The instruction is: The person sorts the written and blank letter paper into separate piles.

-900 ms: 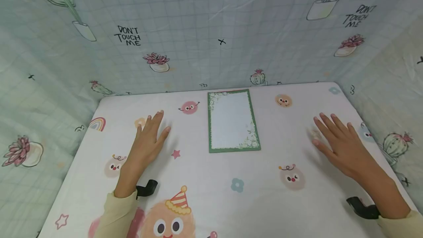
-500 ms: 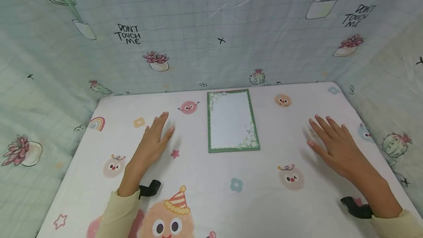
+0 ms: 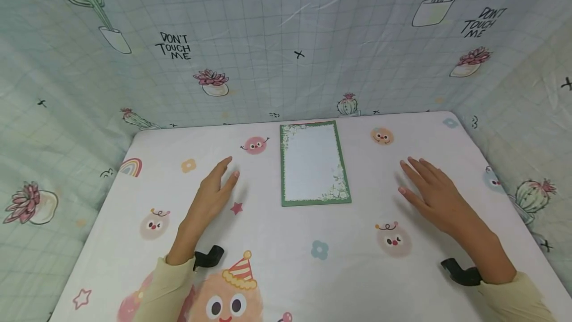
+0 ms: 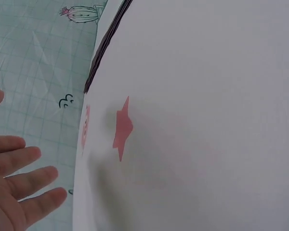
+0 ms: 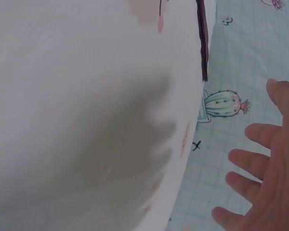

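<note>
White tbl [image 3: 357, 282]: green-edged pad [image 3: 315, 164] btwn L grip [image 3: 212, 193] & R grip [image 3: 435, 198], apart.

The left grip [image 3: 211, 199] and right grip [image 3: 432, 197] hover well apart, fingers [image 3: 221, 166] extended, thumbs [image 3: 232, 181] spread, forearms [image 3: 180, 245] angled inward.

Soft, diffuse light fell over the white, cartoon-printed bench [image 3: 286, 235], leaving blurred grey shadows beside both bare hands [image 3: 209, 200] [image 3: 435, 201]. Pale streaks of glare crossed the creased blue-green gridded cloth backdrop [image 3: 259, 29]. The wrist views were dimmer, greyer and softer.
</note>
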Motion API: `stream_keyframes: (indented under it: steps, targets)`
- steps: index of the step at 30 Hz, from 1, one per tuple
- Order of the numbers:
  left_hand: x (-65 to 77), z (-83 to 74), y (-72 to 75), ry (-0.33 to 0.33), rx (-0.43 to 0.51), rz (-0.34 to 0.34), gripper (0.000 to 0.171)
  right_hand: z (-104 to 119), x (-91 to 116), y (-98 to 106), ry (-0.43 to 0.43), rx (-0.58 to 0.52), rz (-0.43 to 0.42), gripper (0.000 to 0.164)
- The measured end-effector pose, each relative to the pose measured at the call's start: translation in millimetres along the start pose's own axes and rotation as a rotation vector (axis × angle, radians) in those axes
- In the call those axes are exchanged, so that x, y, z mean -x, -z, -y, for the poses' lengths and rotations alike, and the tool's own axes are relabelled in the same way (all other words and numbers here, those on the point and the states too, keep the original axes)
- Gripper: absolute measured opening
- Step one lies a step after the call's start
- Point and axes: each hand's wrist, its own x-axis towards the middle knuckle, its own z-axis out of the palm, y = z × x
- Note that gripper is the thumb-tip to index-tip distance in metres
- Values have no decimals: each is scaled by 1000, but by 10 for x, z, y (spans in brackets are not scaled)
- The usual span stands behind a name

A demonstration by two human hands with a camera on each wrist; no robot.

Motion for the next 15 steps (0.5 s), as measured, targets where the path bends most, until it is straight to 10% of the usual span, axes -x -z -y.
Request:
stream_keyframes:
  steps: [15]
  targets:
    - [-82,-88,-138,-116,138,-104,48,121,-130,-184,2,-55,-43,46]
